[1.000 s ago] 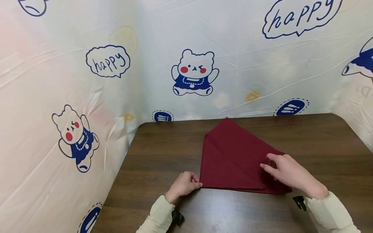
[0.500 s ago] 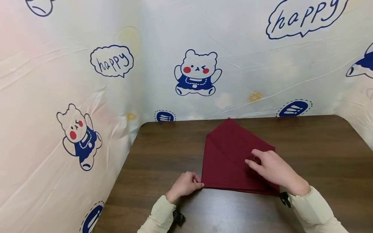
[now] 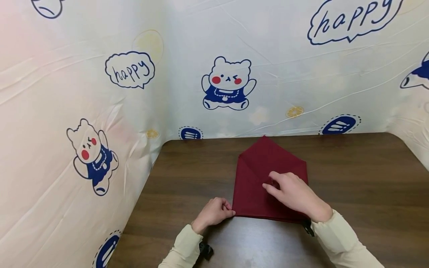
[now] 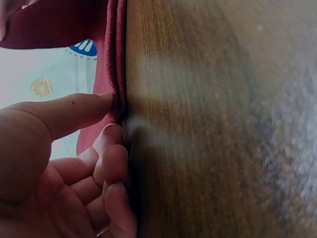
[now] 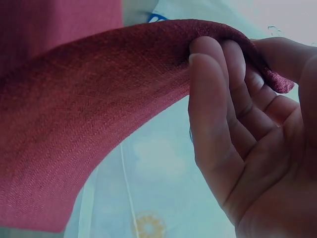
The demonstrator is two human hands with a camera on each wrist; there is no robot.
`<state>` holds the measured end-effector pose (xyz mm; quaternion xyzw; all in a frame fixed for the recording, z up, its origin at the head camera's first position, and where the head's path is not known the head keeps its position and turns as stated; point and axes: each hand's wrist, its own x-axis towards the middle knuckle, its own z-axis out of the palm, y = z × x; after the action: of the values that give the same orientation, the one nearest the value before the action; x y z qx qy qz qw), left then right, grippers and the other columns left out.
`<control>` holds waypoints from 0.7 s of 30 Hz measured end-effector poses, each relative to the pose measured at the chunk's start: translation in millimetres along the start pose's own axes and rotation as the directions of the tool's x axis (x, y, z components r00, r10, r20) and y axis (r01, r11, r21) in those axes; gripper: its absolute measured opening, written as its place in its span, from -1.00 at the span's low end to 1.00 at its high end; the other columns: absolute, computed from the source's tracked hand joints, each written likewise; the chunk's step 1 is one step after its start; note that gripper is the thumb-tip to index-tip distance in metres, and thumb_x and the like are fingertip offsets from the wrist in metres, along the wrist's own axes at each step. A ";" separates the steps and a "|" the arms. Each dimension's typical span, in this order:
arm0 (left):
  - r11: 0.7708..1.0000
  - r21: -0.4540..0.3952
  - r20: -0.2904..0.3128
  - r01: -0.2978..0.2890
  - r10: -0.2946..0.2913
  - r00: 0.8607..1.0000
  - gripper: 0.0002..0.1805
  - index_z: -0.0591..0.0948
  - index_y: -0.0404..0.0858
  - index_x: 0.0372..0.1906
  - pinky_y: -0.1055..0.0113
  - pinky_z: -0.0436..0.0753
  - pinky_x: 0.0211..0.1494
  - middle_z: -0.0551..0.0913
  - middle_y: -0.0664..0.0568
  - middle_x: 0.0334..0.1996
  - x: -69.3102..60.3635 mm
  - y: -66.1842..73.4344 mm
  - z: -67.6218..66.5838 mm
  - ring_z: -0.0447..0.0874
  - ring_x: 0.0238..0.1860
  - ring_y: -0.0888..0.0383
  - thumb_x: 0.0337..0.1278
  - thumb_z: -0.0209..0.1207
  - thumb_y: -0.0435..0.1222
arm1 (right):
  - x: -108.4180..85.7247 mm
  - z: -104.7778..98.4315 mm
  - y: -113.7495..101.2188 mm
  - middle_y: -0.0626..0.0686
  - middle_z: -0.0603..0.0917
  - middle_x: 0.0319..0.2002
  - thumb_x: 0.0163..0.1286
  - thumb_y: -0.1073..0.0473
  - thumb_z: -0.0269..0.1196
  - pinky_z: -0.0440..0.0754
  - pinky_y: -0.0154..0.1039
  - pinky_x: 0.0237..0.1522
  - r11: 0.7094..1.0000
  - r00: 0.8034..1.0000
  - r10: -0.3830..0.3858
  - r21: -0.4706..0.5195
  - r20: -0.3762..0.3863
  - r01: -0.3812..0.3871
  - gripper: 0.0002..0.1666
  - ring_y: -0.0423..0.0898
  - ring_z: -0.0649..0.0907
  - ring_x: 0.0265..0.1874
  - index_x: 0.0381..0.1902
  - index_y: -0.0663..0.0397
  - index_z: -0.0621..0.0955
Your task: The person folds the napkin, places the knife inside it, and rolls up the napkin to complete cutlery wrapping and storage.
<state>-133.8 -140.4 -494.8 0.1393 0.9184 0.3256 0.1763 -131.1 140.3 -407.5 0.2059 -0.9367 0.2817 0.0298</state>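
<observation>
A dark red cloth (image 3: 256, 171), folded into layers with a pointed far end, lies on the wooden table. At its near left corner, my left hand (image 3: 213, 213) pinches the stacked edges; in the left wrist view the thumb lies on the folded cloth (image 4: 110, 64) and the fingertips curl beside it. My right hand (image 3: 296, 193) is over the cloth's middle, gripping a corner of its right flap. The right wrist view shows that flap (image 5: 109, 104) raised and stretched off from between thumb and fingers. In the head view, the right hand hides the held corner.
The brown wooden table (image 3: 187, 175) extends around the cloth on all sides. Behind it and to the left hangs a pale curtain (image 3: 181, 67) printed with bears and "happy" bubbles. A dark wrist device (image 3: 205, 251) sits below the left sleeve.
My right hand has moved left across the cloth, carrying the flap's corner with it, so the cloth's right side has drawn in. The left hand stays at its corner.
</observation>
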 end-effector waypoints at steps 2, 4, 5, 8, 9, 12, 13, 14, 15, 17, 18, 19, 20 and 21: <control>1.000 0.001 -0.003 0.001 -0.001 1.000 -0.79 0.61 -0.15 -0.51 0.43 0.41 -0.53 0.51 0.21 -0.67 -0.2 0.6 0.1 0.40 -0.63 0.34 0.05 0.33 -0.13 | 3.0 3.5 -4.6 -0.19 0.33 -0.74 0.33 0.00 0.26 0.33 -0.39 -0.59 1.000 1.000 0.003 0.013 0.011 -0.004 -0.76 -0.29 0.33 -0.69 -0.47 -0.11 0.47; 1.000 0.000 -0.009 -0.005 0.005 1.000 -0.80 0.61 -0.15 -0.51 0.43 0.41 -0.53 0.51 0.20 -0.68 -0.2 1.4 0.2 0.40 -0.63 0.33 0.04 0.34 -0.14 | 5.5 7.2 -8.5 -0.19 0.33 -0.74 0.33 -0.01 0.26 0.33 -0.39 -0.61 1.000 1.000 0.008 0.025 0.023 -0.008 -0.76 -0.29 0.33 -0.70 -0.47 -0.12 0.47; 1.000 0.002 -0.010 -0.005 0.005 1.000 -0.80 0.62 -0.15 -0.52 0.43 0.40 -0.53 0.51 0.20 -0.68 -0.2 1.8 0.3 0.40 -0.63 0.33 0.03 0.34 -0.14 | 6.6 9.2 -10.1 -0.19 0.33 -0.74 0.33 -0.01 0.26 0.33 -0.39 -0.62 1.000 1.000 0.009 0.029 0.027 -0.009 -0.76 -0.29 0.33 -0.70 -0.47 -0.12 0.47; 1.000 0.002 -0.016 -0.009 0.009 1.000 -0.80 0.62 -0.16 -0.52 0.42 0.40 -0.54 0.51 0.19 -0.68 0.3 1.8 0.7 0.40 -0.63 0.33 0.02 0.34 -0.15 | 9.4 15.2 -14.1 -0.19 0.32 -0.74 0.32 0.00 0.26 0.31 -0.39 -0.64 0.999 0.999 0.009 0.041 0.036 -0.010 -0.74 -0.30 0.31 -0.72 -0.50 -0.13 0.46; 1.000 0.002 -0.018 -0.007 0.007 1.000 -0.80 0.62 -0.16 -0.52 0.42 0.40 -0.54 0.51 0.20 -0.68 0.5 1.6 0.7 0.40 -0.64 0.33 0.02 0.34 -0.15 | 10.2 17.3 -15.1 -0.20 0.32 -0.74 0.32 0.00 0.26 0.31 -0.39 -0.65 0.999 0.999 0.008 0.042 0.037 -0.010 -0.73 -0.31 0.31 -0.72 -0.51 -0.14 0.45; 1.000 0.004 -0.017 0.001 -0.001 1.000 -0.80 0.62 -0.15 -0.52 0.43 0.41 -0.54 0.51 0.20 -0.68 1.1 0.7 0.6 0.40 -0.64 0.33 0.03 0.34 -0.15 | 11.9 23.5 -17.6 -0.21 0.30 -0.74 0.32 -0.01 0.27 0.30 -0.39 -0.64 0.999 0.999 0.001 0.042 0.040 -0.002 -0.70 -0.31 0.30 -0.71 -0.54 -0.16 0.42; 1.000 0.005 -0.015 0.005 -0.005 1.000 -0.80 0.62 -0.15 -0.51 0.43 0.41 -0.54 0.51 0.21 -0.68 1.2 0.4 0.6 0.40 -0.64 0.33 0.03 0.34 -0.14 | 12.2 25.5 -18.3 -0.21 0.29 -0.74 0.32 -0.01 0.27 0.29 -0.39 -0.64 0.999 0.999 -0.002 0.040 0.042 0.000 -0.69 -0.32 0.29 -0.71 -0.55 -0.17 0.41; 1.000 0.005 -0.013 0.008 -0.008 1.000 -0.80 0.62 -0.14 -0.51 0.43 0.41 -0.54 0.51 0.21 -0.68 1.3 0.2 0.5 0.40 -0.64 0.34 0.03 0.34 -0.14 | 12.5 27.5 -18.9 -0.22 0.29 -0.74 0.31 -0.01 0.27 0.29 -0.40 -0.65 0.999 0.999 -0.005 0.039 0.044 0.003 -0.67 -0.32 0.29 -0.71 -0.57 -0.17 0.40; 1.000 0.004 -0.011 0.009 -0.009 1.000 -0.80 0.62 -0.14 -0.51 0.43 0.41 -0.54 0.52 0.21 -0.68 1.4 0.0 0.3 0.41 -0.63 0.34 0.03 0.33 -0.14 | 12.9 29.5 -19.6 -0.22 0.28 -0.74 0.31 -0.01 0.27 0.28 -0.40 -0.65 0.999 0.999 -0.008 0.036 0.046 0.006 -0.65 -0.32 0.28 -0.71 -0.58 -0.17 0.38; 1.000 0.002 -0.009 0.005 -0.005 1.000 -0.80 0.62 -0.15 -0.51 0.43 0.41 -0.54 0.52 0.20 -0.68 1.5 -0.4 0.2 0.41 -0.63 0.33 0.04 0.33 -0.14 | 13.6 33.5 -20.8 -0.22 0.26 -0.74 0.31 -0.02 0.26 0.26 -0.40 -0.66 0.999 0.999 -0.015 0.030 0.049 0.014 -0.62 -0.33 0.26 -0.71 -0.60 -0.17 0.35; 1.000 0.002 -0.009 0.003 -0.003 1.000 -0.80 0.62 -0.15 -0.51 0.43 0.41 -0.54 0.52 0.20 -0.67 1.4 -0.3 -0.1 0.41 -0.63 0.33 0.04 0.33 -0.14 | 13.9 35.5 -21.3 -0.22 0.25 -0.74 0.31 -0.02 0.26 0.25 -0.40 -0.66 1.000 0.999 -0.017 0.026 0.051 0.016 -0.61 -0.33 0.25 -0.71 -0.61 -0.17 0.34; 1.000 0.002 -0.009 0.002 -0.002 1.000 -0.80 0.62 -0.15 -0.51 0.43 0.41 -0.54 0.52 0.20 -0.67 1.5 -0.4 -0.2 0.40 -0.63 0.33 0.04 0.33 -0.14 | 14.2 37.3 -21.8 -0.22 0.25 -0.74 0.31 -0.02 0.26 0.25 -0.40 -0.66 1.000 0.998 -0.022 0.023 0.054 0.020 -0.61 -0.33 0.25 -0.71 -0.61 -0.17 0.34; 1.000 0.001 -0.009 -0.002 0.002 1.000 -0.80 0.62 -0.15 -0.51 0.43 0.41 -0.54 0.52 0.19 -0.67 1.5 -0.3 -0.3 0.40 -0.63 0.33 0.03 0.34 -0.15 | 14.5 39.2 -22.2 -0.22 0.25 -0.74 0.31 -0.02 0.26 0.26 -0.40 -0.66 1.000 0.998 -0.028 0.017 0.055 0.027 -0.61 -0.33 0.25 -0.71 -0.61 -0.17 0.34; 1.000 0.002 -0.010 -0.005 0.005 1.000 -0.80 0.62 -0.15 -0.51 0.43 0.41 -0.54 0.52 0.19 -0.67 1.6 -0.3 -0.3 0.40 -0.63 0.33 0.03 0.34 -0.15 | 14.7 41.1 -22.5 -0.22 0.26 -0.74 0.31 -0.02 0.26 0.26 -0.40 -0.66 0.999 0.998 -0.033 0.010 0.057 0.032 -0.61 -0.33 0.26 -0.71 -0.61 -0.17 0.34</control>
<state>-135.4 -140.3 -495.2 0.1404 0.9192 0.3259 0.1708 -133.0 95.7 -427.9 0.2290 -0.9325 0.2793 0.0068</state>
